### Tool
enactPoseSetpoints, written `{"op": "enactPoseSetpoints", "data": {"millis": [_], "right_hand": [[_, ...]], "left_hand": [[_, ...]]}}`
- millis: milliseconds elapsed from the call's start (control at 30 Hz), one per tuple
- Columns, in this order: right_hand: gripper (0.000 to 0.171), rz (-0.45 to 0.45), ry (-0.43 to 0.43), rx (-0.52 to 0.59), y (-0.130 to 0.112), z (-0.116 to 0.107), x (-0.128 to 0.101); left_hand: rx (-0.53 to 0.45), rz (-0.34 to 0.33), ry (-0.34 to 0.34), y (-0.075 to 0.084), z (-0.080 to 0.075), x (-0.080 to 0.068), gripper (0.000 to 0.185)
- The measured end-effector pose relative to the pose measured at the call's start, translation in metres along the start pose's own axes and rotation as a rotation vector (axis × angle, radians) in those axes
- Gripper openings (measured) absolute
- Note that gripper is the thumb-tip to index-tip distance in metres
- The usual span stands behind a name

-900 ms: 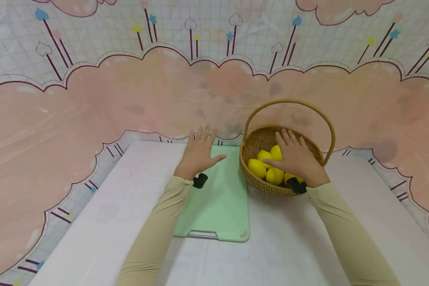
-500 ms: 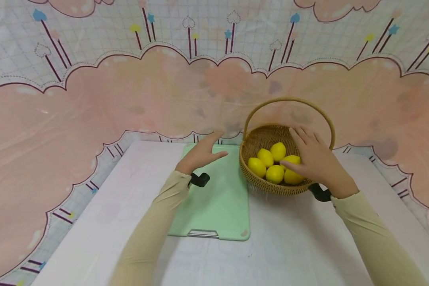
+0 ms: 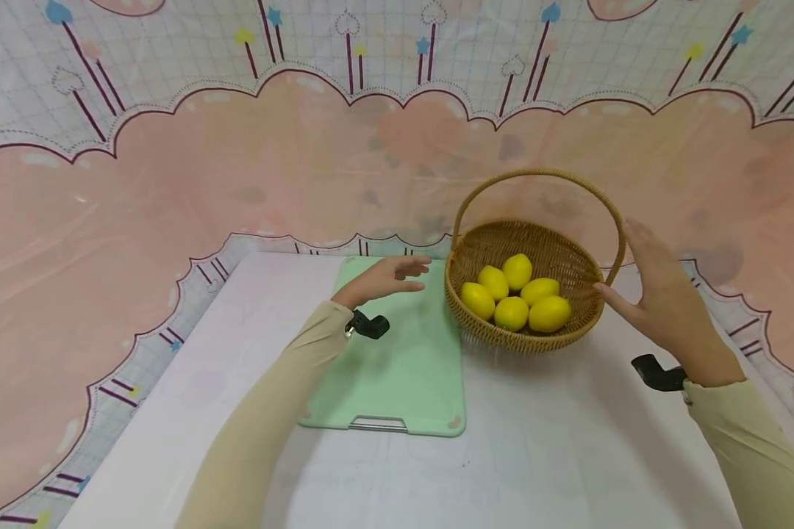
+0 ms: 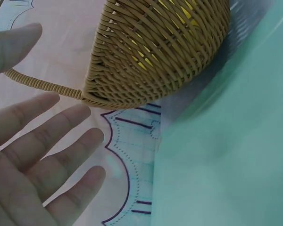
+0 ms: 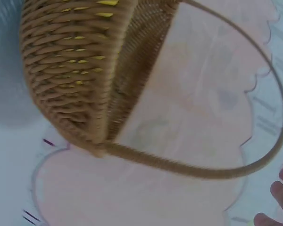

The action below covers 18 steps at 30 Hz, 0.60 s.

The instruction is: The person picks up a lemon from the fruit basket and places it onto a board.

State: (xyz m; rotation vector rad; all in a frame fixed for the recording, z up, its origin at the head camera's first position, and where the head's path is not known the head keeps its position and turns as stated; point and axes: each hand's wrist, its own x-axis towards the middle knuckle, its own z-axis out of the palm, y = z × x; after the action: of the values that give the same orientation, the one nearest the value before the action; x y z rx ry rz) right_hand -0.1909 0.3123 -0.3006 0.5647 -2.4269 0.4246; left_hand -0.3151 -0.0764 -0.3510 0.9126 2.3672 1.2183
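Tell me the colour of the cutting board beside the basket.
The cutting board is pale mint green, clearest in the head view.

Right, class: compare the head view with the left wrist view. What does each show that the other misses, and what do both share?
Only the head view shows the five lemons whole in the basket, the right hand beside its rim, and both sleeves. Only the left wrist view shows the left hand's open palm and the weave close up. Both show the wicker basket and the green cutting board.

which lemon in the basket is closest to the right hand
The lemon at the front right of the basket: of the five, it lies furthest toward the right hand, whose thumb is near the rim.
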Motion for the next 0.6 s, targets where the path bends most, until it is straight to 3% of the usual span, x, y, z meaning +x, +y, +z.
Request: {"op": "enactPoseSetpoints", "data": {"millis": [133,200,600], "right_hand": [[0.082,0.219,-0.066,0.138,0.013,0.002,-0.003],[0.081,0.287,-0.072,0.204,0.021,0.007,-0.003],[0.045,0.382,-0.137,0.692,0.062,0.039,-0.002]], "left_hand": [[-0.063,-0.016,-0.026,0.001,-0.002,0.006,0.054],[-0.068,-0.019,-0.034,0.003,-0.003,0.01,0.053],[-0.07,-0.012,-0.059,0.024,-0.007,0.045,0.049]]}}
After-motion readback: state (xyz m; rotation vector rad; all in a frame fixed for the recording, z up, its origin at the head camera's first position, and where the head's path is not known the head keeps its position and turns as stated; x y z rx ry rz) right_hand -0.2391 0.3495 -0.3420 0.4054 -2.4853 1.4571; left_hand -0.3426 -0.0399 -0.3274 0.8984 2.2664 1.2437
